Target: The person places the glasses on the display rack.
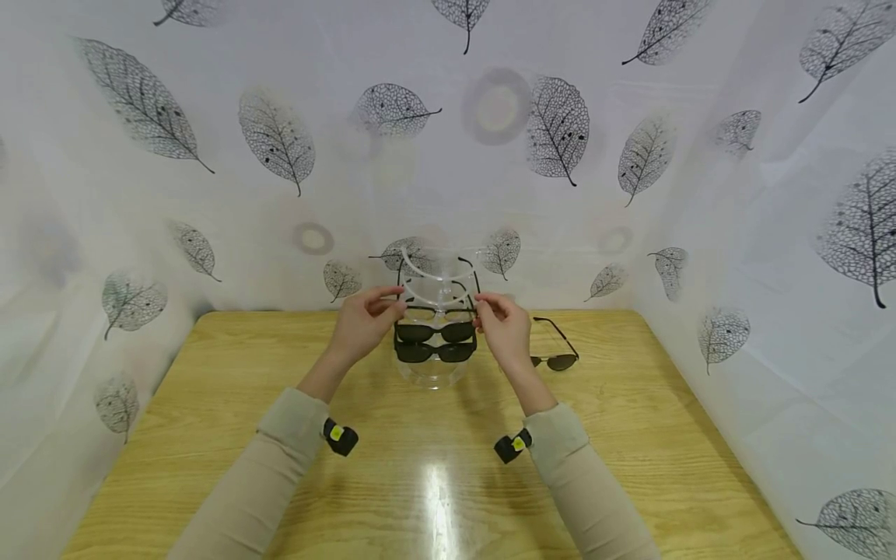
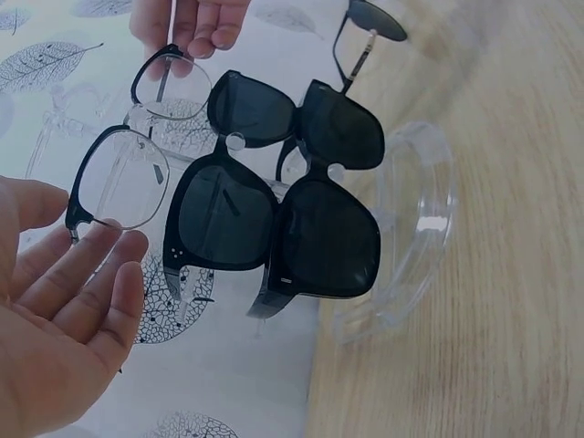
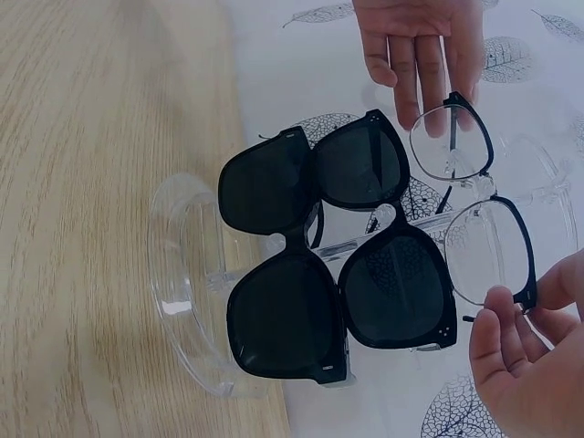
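Both hands are at a clear acrylic eyewear stand (image 1: 432, 382). My left hand (image 1: 364, 323) pinches one end of a pair of black-browed, clear-lens eyeglasses (image 3: 524, 233), near the hinge. My right hand (image 1: 505, 327) pinches the other end, between thumb and fingers. The eyeglasses are level at the stand's upper part, temples pointing back toward the wall; whether they rest on a peg I cannot tell. Just below them hang black sunglasses (image 1: 420, 334), and under those a second black pair (image 2: 328, 237) with dark lenses, lowest on the stand.
To the right of the stand, thin-framed sunglasses (image 1: 561, 362) lie on the wooden table (image 1: 392, 482), partly behind my right wrist. A white leaf-print sheet (image 1: 448, 194) rises behind the table and along both sides. Each wrist carries a small black camera (image 1: 341, 437).
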Motion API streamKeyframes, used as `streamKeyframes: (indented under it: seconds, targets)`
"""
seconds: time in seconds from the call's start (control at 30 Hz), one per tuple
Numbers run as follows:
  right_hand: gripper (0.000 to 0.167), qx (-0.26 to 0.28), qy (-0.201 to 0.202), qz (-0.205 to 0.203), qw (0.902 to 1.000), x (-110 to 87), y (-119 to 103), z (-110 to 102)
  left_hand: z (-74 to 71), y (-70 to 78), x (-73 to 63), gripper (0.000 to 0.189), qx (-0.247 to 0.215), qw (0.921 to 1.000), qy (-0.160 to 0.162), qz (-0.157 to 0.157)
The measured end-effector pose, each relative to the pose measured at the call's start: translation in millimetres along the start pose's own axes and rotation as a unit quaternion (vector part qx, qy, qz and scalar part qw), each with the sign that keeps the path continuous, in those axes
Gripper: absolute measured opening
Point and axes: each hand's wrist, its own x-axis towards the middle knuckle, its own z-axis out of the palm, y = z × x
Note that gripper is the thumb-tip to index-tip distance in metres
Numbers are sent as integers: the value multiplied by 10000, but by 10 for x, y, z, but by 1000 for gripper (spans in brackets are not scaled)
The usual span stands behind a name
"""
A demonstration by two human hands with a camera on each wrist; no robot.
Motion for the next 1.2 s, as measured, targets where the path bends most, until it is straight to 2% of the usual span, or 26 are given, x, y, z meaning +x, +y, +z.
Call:
streamKeyframes:
  seconds: [0.23,0.4,0.63,0.8,0.97,1.2]
  targets:
    - [23,120,-7,19,9999,2,7,-21,8,-13,-6,37,-10,10000,48,73]
    - [25,60,-75,53,9999,-8,20,-61,-1,-51,-37,39,-64,9995,97,278]
    - [24,-72,81,49,9999,-54,46,-207,-32,-144,-202,42,-46,9998,184,104]
    - [24,-239,124,201,9994,-83,111,-385,-22,-195,-360,37,4,9993,354,150]
    - [24,-424,251,182,9986,-95,237,-581,150,-233,-511,31,-287,9988,375,140]
    - [26,-768,459,316,9955,-103,400,-828,583,-211,-636,28,-481,9986,-114,164]
